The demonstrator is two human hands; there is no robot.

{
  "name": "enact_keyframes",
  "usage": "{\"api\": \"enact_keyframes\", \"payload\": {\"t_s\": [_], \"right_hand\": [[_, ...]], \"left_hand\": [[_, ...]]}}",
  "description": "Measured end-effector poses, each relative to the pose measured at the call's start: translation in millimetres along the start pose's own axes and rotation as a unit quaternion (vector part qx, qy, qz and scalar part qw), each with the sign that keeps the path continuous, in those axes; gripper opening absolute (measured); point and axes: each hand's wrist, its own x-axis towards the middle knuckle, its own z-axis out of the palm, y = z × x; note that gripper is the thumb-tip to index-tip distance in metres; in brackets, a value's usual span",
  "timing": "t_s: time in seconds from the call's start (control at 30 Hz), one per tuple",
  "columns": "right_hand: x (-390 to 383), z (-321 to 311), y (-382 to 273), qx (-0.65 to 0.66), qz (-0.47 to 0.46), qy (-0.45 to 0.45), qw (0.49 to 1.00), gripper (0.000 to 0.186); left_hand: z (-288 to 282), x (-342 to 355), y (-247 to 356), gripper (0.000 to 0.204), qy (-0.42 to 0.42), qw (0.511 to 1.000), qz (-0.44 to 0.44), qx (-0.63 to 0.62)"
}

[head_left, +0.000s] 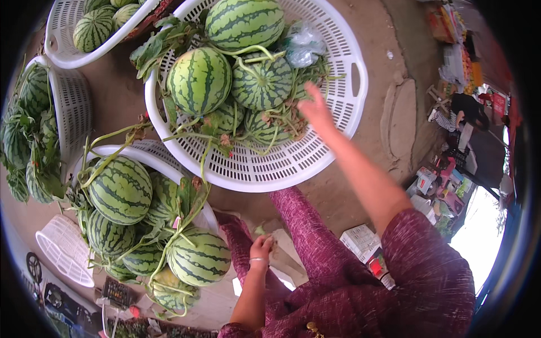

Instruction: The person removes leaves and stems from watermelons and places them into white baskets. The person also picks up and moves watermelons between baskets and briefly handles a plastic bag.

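Over the right part of a large white slotted basket [354,121], my right hand [318,112] reaches in, slightly blurred, with its fingers apart and nothing visible in them. Nearest to it are dry, tangled vine stems [287,119] and a round striped watermelon [262,83]. A bigger watermelon [199,81] lies to the left, and another watermelon [244,23] is at the far side. Crumpled clear plastic [305,43] rests beyond my hand. My left hand [261,248] hangs low in front of my legs with curled fingers; whatever they hold is hidden.
At the left, another white basket [198,204] is heaped with watermelons [120,190] and trailing vines. Two more loaded baskets stand farther off, one at the far left edge [73,107] and one at the top [56,56]. Boxes and packaged goods [442,191] line the right side.
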Motion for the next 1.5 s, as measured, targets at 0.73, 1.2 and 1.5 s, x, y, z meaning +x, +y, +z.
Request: {"api": "enact_keyframes", "payload": {"t_s": [0.73, 1.2, 1.5], "right_hand": [[-110, -88, 64, -0.026, -0.016, -0.175, 0.984, 0.016], [-62, -182, 105, 0.322, 0.055, 0.096, 0.940, 0.020], [-55, -186, 91, 0.534, 0.143, 0.176, 0.814, 0.031]], "left_hand": [[126, 54, 245, 0.045, 0.130, 0.983, 0.131, 0.017], [185, 238, 282, 0.041, 0.119, 0.958, 0.243, 0.091], [232, 131, 252, 0.027, 0.027, 0.838, 0.374, 0.396]]}}
